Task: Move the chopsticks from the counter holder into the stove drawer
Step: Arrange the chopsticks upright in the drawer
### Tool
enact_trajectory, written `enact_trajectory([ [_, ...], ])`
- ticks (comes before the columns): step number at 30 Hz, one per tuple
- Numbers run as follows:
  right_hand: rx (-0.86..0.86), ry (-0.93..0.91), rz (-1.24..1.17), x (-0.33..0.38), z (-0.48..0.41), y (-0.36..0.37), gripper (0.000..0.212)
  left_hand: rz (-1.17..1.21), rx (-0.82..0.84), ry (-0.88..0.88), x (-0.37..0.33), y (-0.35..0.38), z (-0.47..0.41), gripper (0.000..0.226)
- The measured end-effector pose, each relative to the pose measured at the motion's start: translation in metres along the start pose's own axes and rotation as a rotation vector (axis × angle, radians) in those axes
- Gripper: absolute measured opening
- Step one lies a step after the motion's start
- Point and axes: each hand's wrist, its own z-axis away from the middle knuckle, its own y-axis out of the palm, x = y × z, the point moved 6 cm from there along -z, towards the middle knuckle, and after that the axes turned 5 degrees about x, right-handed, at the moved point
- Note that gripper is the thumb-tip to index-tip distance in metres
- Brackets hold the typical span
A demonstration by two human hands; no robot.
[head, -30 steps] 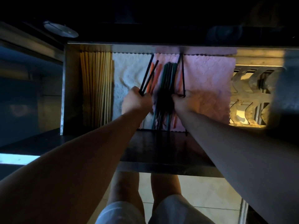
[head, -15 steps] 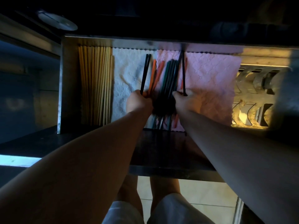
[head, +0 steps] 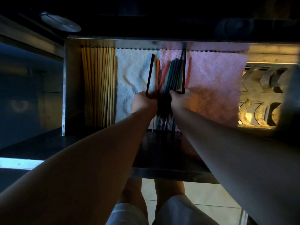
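The metal stove drawer [head: 65, 88] stands pulled out below me. Inside it, a bundle of orange, green and dark chopsticks [head: 170, 73] lies on a white cloth [head: 129, 75] and a pink cloth [head: 215, 82]. My left hand [head: 143, 103] is closed around black chopsticks [head: 150, 73] at the bundle's left side. My right hand [head: 182, 99] grips black chopsticks [head: 183, 72] at the bundle's right side. A single orange chopstick [head: 188, 71] lies just right of them. The counter holder is out of view.
A row of pale wooden chopsticks [head: 99, 85] fills the drawer's left end. A perforated metal rack [head: 263, 98] occupies the right end. A round lid [head: 60, 24] rests on the dark stove top above. My legs and tiled floor [head: 211, 197] show below the drawer front.
The black chopsticks in my left hand have swung from splayed to near upright and parallel. Both hands have edged slightly inward against the coloured bundle.
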Motion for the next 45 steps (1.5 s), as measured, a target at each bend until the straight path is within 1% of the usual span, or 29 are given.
enact_trajectory([
  [5, -0.008, -0.002, 0.106, 0.006, -0.002, -0.002, 0.004, 0.025, 0.023, -0.013, -0.002, 0.001, 0.003, 0.016],
  [10, -0.025, -0.025, 0.105, 0.007, -0.001, 0.003, 0.019, 0.045, 0.036, -0.004, -0.001, 0.002, 0.004, 0.02],
  [13, -0.025, -0.022, 0.1, 0.005, -0.001, 0.003, 0.02, 0.075, 0.061, 0.005, -0.002, 0.002, 0.005, 0.022],
  [17, -0.038, -0.022, 0.093, 0.007, -0.001, 0.004, 0.018, 0.077, 0.082, 0.014, -0.002, 0.002, 0.005, 0.01],
  [21, -0.044, -0.011, 0.125, 0.008, -0.002, 0.003, 0.016, 0.094, 0.091, 0.011, -0.002, 0.002, 0.006, 0.008],
  [23, -0.049, -0.008, 0.172, 0.011, -0.001, 0.002, 0.022, 0.102, 0.094, 0.006, -0.001, 0.002, 0.006, 0.013],
  [26, -0.03, 0.035, 0.173, 0.012, 0.0, 0.0, 0.03, 0.093, 0.116, 0.007, -0.001, 0.003, 0.004, 0.009],
  [29, -0.031, 0.072, 0.071, 0.011, -0.001, -0.003, 0.018, 0.077, 0.124, 0.011, -0.001, 0.002, 0.005, 0.006],
  [33, 0.011, 0.045, 0.048, 0.014, 0.004, -0.016, 0.018, 0.1, 0.094, 0.004, -0.001, -0.001, 0.006, 0.015],
  [36, 0.045, -0.018, -0.055, 0.021, 0.013, -0.026, 0.021, 0.098, 0.028, -0.01, -0.002, -0.009, 0.008, 0.023],
  [38, 0.08, 0.003, -0.098, 0.024, 0.021, -0.022, 0.028, 0.101, 0.009, -0.005, -0.003, -0.016, 0.01, 0.028],
  [42, 0.151, 0.054, -0.268, 0.033, 0.037, 0.005, 0.024, 0.136, 0.013, 0.032, -0.003, -0.037, 0.013, 0.03],
  [45, 0.203, 0.0, -0.265, 0.045, 0.052, 0.024, 0.024, 0.132, 0.01, 0.046, 0.005, -0.056, 0.009, 0.029],
])
